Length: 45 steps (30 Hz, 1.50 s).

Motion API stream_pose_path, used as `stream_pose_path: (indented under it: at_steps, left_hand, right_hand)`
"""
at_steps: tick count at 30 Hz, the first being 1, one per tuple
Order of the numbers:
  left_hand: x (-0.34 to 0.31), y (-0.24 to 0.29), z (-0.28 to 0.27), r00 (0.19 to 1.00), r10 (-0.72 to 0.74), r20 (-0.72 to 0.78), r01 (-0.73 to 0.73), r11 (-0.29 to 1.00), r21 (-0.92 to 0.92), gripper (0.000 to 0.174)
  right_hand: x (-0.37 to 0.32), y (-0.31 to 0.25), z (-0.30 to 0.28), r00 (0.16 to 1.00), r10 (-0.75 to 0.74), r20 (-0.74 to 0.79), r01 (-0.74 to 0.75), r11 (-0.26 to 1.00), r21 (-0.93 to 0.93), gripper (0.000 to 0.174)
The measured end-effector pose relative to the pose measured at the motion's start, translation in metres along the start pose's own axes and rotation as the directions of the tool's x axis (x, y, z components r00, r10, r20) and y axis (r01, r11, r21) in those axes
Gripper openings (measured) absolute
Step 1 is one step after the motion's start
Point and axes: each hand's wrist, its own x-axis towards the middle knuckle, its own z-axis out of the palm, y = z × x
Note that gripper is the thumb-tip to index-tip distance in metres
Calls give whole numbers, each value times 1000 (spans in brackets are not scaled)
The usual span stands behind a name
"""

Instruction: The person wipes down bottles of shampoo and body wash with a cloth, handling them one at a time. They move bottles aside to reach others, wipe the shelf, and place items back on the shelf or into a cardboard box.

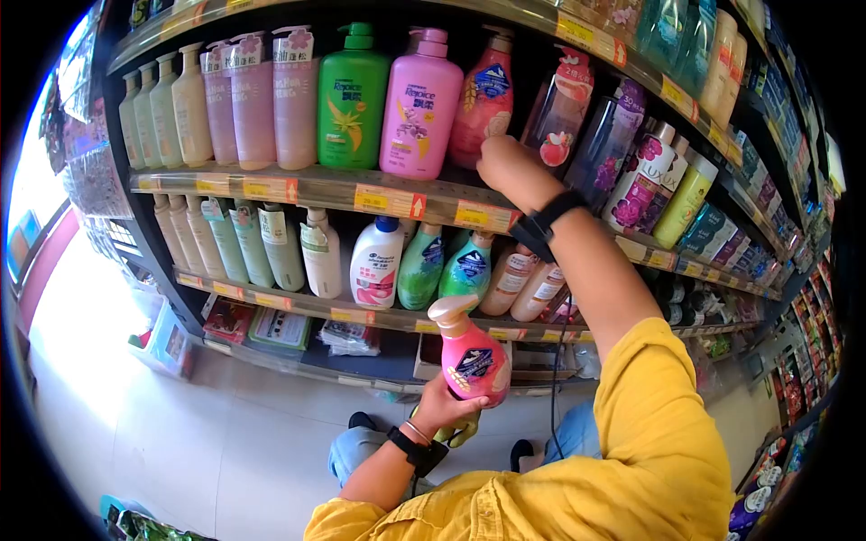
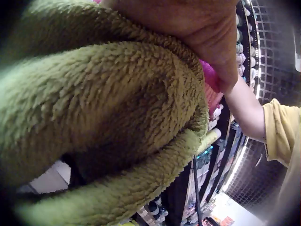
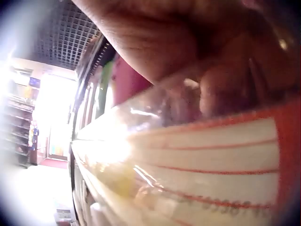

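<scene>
My left hand (image 1: 440, 406) grips a pink pump bottle (image 1: 480, 356) with a cream pump head and a dark blue label, tilted a little in front of the lower shelf. A fuzzy green cloth (image 2: 108, 94) hangs below that hand and fills much of the left wrist view. My right hand (image 1: 510, 167) reaches to the upper shelf, at the lower right of a similar pink-red bottle (image 1: 483, 104). In the right wrist view it lies just above the price-tag strip (image 3: 207, 160). Its fingertips are hidden, and I cannot tell whether they hold anything.
A green pump bottle (image 1: 350, 99) and a pink pump bottle (image 1: 419, 104) stand left of the right hand. A peach-labelled bottle (image 1: 557, 113) stands to its right. White, green and brown-capped bottles line the lower shelf (image 1: 307, 307). A black cable (image 1: 554, 397) hangs down.
</scene>
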Motion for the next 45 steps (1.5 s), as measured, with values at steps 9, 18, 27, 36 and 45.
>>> stream_pose_path:
  at_steps: [9, 18, 27, 36, 45]
  left_hand:
    - [-2, 4, -4, 999, 31, 35, -30, 999, -30, 61]
    - [-10, 6, -5, 980, 11, 199, 8, 995, -95, 57]
    - [2, 14, -11, 977, 85, 194, 47, 806, -590, 60]
    - [3, -4, -11, 976, -98, 196, 144, 961, -236, 34]
    - [4, -4, -11, 980, -138, 145, 168, 960, -224, 27]
  right_hand:
    - [-159, 41, -13, 924, -353, -151, 381, 803, 458, 26]
    - [-260, 43, 58, 833, -491, 254, 8, 471, 882, 78]
    - [-230, 44, 27, 919, -392, 38, -30, 26, 999, 79]
    - [-127, 45, -30, 831, -71, -551, 552, -13, 834, 66]
    - [-39, 31, -29, 693, -162, -702, 710, -12, 704, 69]
